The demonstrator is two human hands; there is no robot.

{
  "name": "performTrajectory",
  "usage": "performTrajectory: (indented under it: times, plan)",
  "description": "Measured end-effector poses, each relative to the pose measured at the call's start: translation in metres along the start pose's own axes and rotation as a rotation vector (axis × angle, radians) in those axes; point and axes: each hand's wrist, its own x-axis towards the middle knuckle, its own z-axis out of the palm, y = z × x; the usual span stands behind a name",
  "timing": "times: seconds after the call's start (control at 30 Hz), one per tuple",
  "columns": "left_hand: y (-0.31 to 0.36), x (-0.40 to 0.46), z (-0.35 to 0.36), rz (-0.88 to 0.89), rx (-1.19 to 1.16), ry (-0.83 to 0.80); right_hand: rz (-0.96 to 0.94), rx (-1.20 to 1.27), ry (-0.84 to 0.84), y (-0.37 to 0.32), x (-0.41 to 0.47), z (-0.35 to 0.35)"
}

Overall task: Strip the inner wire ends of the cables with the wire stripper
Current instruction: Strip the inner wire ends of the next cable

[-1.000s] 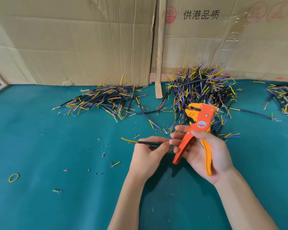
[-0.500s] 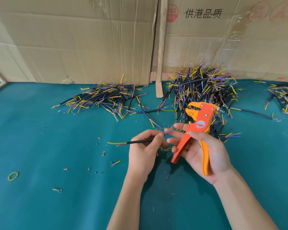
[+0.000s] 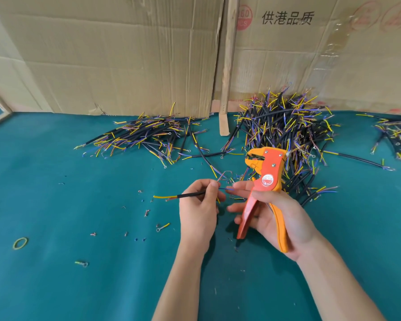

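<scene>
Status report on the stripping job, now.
Left hand pinches one black cable. Right hand grips wire stripper, head up. Cable not in stripper yet. Nothing between them.

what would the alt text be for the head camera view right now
A left hand pinches a short black cable while the right hand holds an orange wire stripper above a teal table, with cable piles behind.
</scene>
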Motion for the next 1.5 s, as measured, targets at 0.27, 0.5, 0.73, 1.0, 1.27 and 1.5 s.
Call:
performTrajectory:
  times: [0.27, 0.5, 0.73, 1.0, 1.27, 1.5]
  plan:
    - [-0.001, 0.005, -0.006, 0.011, -0.113, 0.115, 0.274, -0.053, -0.064, -0.005, -0.007, -0.001]
    - [-0.002, 0.005, -0.006, 0.024, -0.119, 0.100, 0.374, -0.071, -0.165, -0.007, -0.008, 0.001]
    - [-0.002, 0.005, -0.005, 0.015, -0.133, 0.056, 0.378, -0.072, -0.209, -0.007, -0.008, 0.000]
    - [-0.002, 0.005, -0.005, 0.001, -0.153, 0.014, 0.343, -0.084, -0.148, -0.006, -0.009, 0.006]
    - [-0.001, 0.004, -0.003, 0.028, -0.108, -0.004, 0.241, -0.081, -0.026, 0.003, -0.004, 0.015]
    - [-0.002, 0.004, -0.004, 0.081, -0.015, 0.053, 0.222, 0.045, -0.134, -0.001, -0.005, 0.009]
